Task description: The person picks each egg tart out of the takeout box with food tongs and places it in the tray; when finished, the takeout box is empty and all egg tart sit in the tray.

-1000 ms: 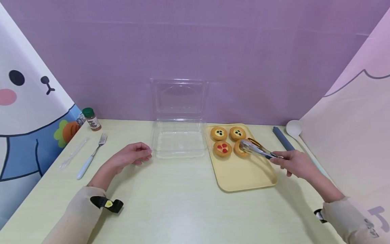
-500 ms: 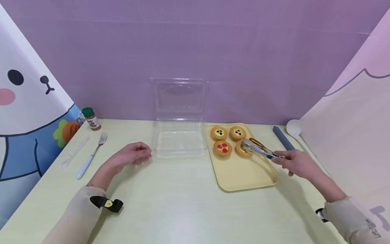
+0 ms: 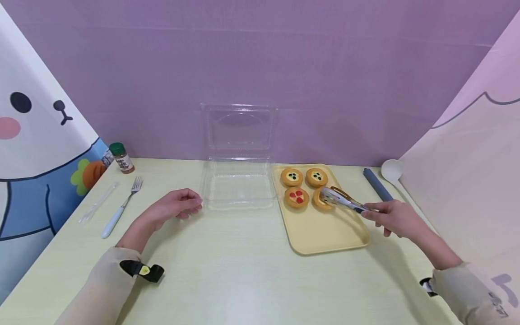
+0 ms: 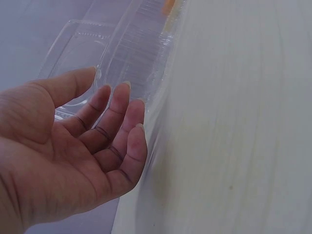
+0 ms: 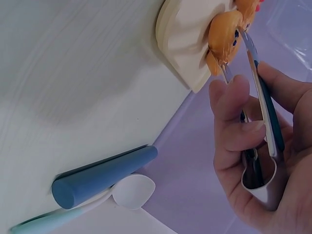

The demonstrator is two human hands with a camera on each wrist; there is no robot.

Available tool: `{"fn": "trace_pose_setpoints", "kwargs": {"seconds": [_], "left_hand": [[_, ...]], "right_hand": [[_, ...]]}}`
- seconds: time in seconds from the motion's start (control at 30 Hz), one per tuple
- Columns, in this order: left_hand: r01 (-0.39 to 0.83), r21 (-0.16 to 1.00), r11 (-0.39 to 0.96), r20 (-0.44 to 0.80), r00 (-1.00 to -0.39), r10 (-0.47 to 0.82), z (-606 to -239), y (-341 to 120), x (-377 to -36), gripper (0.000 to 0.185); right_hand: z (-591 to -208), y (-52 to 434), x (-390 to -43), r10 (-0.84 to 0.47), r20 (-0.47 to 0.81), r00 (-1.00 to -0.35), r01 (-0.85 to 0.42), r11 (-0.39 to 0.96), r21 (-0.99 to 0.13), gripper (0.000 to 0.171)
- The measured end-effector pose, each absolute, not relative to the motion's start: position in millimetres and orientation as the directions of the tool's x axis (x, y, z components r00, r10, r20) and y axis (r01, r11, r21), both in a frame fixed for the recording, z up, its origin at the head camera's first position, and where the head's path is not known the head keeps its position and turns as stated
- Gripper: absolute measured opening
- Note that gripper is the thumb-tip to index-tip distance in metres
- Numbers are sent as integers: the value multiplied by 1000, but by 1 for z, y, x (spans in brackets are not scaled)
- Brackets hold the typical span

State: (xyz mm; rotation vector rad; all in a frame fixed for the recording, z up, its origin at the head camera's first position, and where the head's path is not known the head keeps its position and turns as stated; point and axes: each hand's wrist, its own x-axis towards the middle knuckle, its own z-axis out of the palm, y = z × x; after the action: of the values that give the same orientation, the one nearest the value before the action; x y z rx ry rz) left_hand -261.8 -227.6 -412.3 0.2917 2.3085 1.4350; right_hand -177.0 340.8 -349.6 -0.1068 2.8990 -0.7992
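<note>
My right hand (image 3: 392, 218) (image 5: 265, 163) grips metal tongs (image 3: 340, 199) (image 5: 257, 105) whose tips are closed around a tart (image 3: 321, 201) (image 5: 223, 39) on the yellow tray (image 3: 325, 230). Three more tarts sit on the tray: a red-topped one (image 3: 297, 197) and two dark-dotted ones (image 3: 291, 177) (image 3: 317, 177). My left hand (image 3: 175, 208) (image 4: 87, 141) rests on the table with relaxed fingers, holding nothing, just left of the open clear plastic clamshell box (image 3: 238, 185) (image 4: 131, 53).
A fork (image 3: 121, 208) and a clear plastic utensil (image 3: 97, 204) lie at the left, with a green-capped spice jar (image 3: 121, 158) behind them. A blue roll (image 3: 378, 184) (image 5: 102, 176) and a white spoon (image 3: 393, 172) (image 5: 130, 191) lie right of the tray.
The tongs and the tart between them shifted very slightly on the tray. The left hand stayed where it was.
</note>
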Motion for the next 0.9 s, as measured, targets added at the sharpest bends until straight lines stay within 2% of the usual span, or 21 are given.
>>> {"fn": "trace_pose_setpoints", "kwargs": {"seconds": [0.9], "left_hand": [[-30, 901, 433, -217, -895, 390, -411, -227, -261, 43]], "right_hand": [[-352, 339, -179, -95, -98, -991, -40, 888, -458, 59]]}}
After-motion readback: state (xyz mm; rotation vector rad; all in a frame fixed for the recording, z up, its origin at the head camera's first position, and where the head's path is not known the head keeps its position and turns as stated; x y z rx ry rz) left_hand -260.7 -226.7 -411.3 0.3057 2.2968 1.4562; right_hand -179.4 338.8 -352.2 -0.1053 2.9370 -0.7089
